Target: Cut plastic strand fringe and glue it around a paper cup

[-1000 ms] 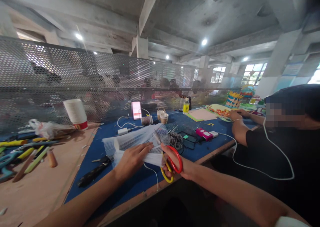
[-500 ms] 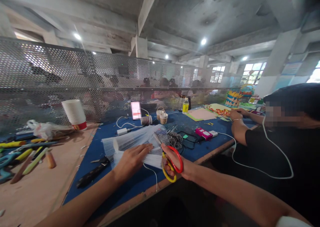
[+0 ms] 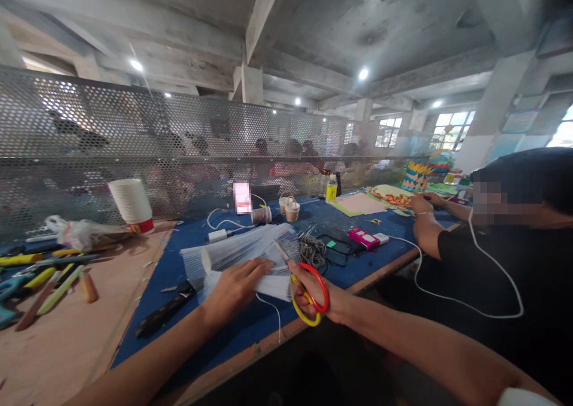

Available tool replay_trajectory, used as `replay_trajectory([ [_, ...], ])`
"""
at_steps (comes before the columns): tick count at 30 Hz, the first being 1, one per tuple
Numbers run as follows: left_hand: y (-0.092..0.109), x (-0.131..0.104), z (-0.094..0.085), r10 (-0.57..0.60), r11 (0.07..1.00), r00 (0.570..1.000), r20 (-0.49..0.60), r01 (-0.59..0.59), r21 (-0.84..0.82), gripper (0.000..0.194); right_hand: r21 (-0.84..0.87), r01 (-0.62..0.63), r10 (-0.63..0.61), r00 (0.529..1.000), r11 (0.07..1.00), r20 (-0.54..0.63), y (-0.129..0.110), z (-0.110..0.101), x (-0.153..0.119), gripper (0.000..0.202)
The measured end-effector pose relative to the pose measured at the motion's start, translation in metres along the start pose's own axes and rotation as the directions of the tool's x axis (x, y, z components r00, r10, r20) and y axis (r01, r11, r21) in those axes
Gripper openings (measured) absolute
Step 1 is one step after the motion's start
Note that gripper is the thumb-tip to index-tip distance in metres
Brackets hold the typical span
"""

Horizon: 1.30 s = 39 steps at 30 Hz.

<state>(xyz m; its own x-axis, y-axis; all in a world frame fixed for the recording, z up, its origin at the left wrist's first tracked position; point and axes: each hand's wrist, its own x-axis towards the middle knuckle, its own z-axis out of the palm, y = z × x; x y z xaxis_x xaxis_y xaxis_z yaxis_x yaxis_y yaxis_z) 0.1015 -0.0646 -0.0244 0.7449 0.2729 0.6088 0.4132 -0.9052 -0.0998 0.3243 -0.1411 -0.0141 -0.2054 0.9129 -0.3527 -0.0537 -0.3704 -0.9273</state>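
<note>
A white translucent bundle of fine strands (image 3: 244,248) lies on the blue table mat, with a white roll-like end at its left. My left hand (image 3: 239,283) rests palm down on the bundle, fingers stretched to the right. In my right hand (image 3: 311,292) are scissors (image 3: 323,289) with one red and one yellow handle loop. Their blades point up and left, over the right part of the bundle. Just beyond the blades sits a tangle of grey cord (image 3: 312,249). A black-handled knife (image 3: 165,313) lies left of my left hand.
Stacked paper cups (image 3: 131,203), a plastic bag (image 3: 80,233) and several tools occupy the left. Behind the bundle stand a phone (image 3: 242,197), a spool (image 3: 261,215) and small cups (image 3: 292,211). A person (image 3: 519,263) works at right, near a pink box (image 3: 363,239).
The yellow handle loop has swung slightly to the right under my right hand. My left hand remains on the bundle, and the view has shifted a little.
</note>
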Motion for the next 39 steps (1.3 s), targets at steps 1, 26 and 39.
replay_trajectory([
  [1,0.000,0.000,0.000,-0.002,1.000,1.000,-0.001,0.002,-0.007,0.063,0.003,-0.002,0.002,1.000,1.000,-0.007,0.000,0.000,0.000,0.064],
  [26,0.004,0.004,0.000,-0.268,0.950,0.961,0.064,0.252,0.185,0.045,-0.041,-0.097,0.100,0.991,0.994,0.093,0.011,0.002,-0.008,0.072],
  [39,-0.002,0.002,0.002,-0.083,0.995,0.997,0.009,0.082,0.063,0.056,0.008,-0.113,0.107,0.957,0.994,0.270,0.000,-0.004,-0.005,0.081],
])
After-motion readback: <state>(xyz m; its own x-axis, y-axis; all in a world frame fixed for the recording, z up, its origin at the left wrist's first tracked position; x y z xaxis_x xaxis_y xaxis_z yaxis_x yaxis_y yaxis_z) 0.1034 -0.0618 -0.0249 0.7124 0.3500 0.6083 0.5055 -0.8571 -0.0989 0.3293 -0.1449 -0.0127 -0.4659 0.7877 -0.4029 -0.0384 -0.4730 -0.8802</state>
